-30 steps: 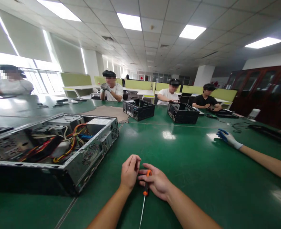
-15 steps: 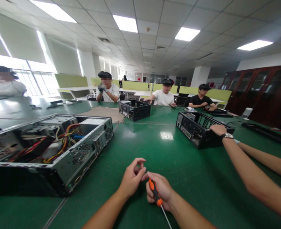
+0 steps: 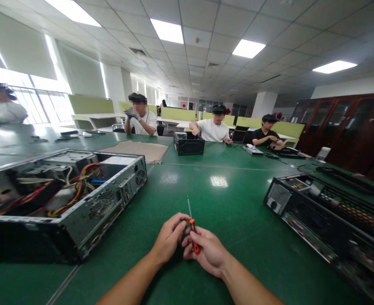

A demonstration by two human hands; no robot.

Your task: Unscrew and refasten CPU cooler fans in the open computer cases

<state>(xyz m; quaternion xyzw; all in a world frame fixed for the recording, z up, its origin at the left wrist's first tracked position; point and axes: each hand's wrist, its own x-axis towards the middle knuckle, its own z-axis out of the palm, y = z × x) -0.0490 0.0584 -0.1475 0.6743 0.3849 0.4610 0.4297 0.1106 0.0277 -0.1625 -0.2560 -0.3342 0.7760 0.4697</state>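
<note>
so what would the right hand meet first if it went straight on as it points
From the right hand, probably the left hand comes first, though depth is unclear.

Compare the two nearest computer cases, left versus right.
Left case has a silvery side panel; right case shows a mostly black one. Left case reveals coloured cables; right case, perforated mesh. Both sit on the green table, cut off by the frame edges.

Bright daylight comes from the windows [image 3: 42, 88] at left, and white ceiling panels [image 3: 167, 31] give other light. On the green table [image 3: 237, 201] I see pale glare. My screwdriver [image 3: 195, 239] looks quite sharp, but the black case [image 3: 326, 222] at right is blurred and stretched.
</note>
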